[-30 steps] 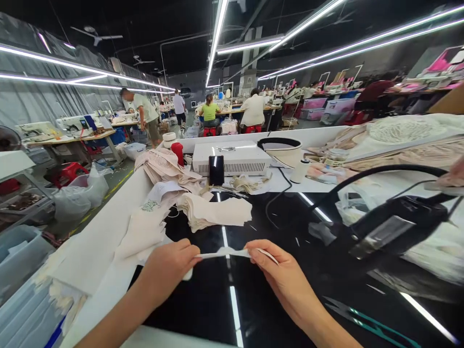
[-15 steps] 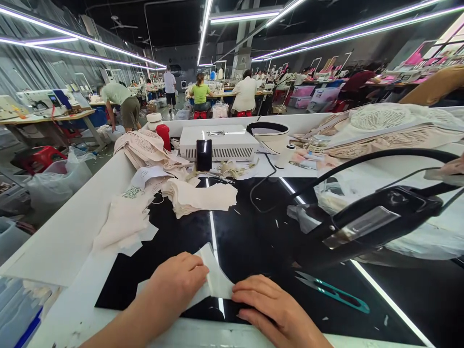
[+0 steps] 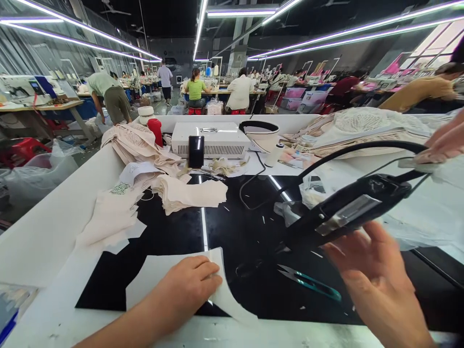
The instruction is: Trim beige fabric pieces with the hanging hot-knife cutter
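Note:
A pale fabric piece lies spread on the black mat, its curved right edge reaching the table's front. My left hand presses on its upper right part, fingers together and bent over the cloth. Above the mat's right side hangs a black handheld tool with a thick cable, tilted with its tip low on the left. My right hand is just under the tool, thumb and fingers apart, some fingertips against or behind its body. Teal thread snips lie between my hands.
Another person's hand is at the tool's cable end. A stack of cream cloth pieces, a phone, a white box unit and a basket stand farther back. Fabric piles and clear plastic line the right.
The folded fabric piece now lies opened flat under my left hand. My right hand has left it and moved right and up to the black tool. The other person's hand shows more.

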A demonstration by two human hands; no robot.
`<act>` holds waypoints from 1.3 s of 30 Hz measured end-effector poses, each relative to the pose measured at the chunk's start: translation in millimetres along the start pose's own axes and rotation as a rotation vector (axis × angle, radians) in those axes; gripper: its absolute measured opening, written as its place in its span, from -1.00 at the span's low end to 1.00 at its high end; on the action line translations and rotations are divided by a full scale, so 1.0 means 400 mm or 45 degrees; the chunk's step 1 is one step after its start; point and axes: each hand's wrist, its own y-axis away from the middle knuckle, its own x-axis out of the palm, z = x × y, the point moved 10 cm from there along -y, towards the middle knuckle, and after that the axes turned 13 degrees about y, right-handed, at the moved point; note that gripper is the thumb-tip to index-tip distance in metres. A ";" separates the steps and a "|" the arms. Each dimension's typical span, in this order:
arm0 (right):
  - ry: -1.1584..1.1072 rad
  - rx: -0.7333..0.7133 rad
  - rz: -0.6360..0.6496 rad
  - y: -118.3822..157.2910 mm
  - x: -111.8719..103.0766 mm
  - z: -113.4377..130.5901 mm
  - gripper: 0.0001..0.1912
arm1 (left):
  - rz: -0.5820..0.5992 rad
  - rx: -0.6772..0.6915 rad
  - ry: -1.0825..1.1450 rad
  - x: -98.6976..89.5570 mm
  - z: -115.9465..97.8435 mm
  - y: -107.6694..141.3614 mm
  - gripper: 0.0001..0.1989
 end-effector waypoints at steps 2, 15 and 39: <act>-0.188 -0.063 0.081 -0.037 0.040 0.052 -0.07 | -0.019 0.034 0.019 0.002 -0.011 -0.007 -0.77; -0.454 -0.248 0.390 -0.035 0.238 0.177 -0.53 | -0.146 0.137 -0.171 0.046 0.003 -0.041 -0.80; -0.881 -0.328 0.237 0.004 0.372 0.173 -0.65 | -0.358 0.168 -0.312 0.035 -0.016 -0.012 -0.77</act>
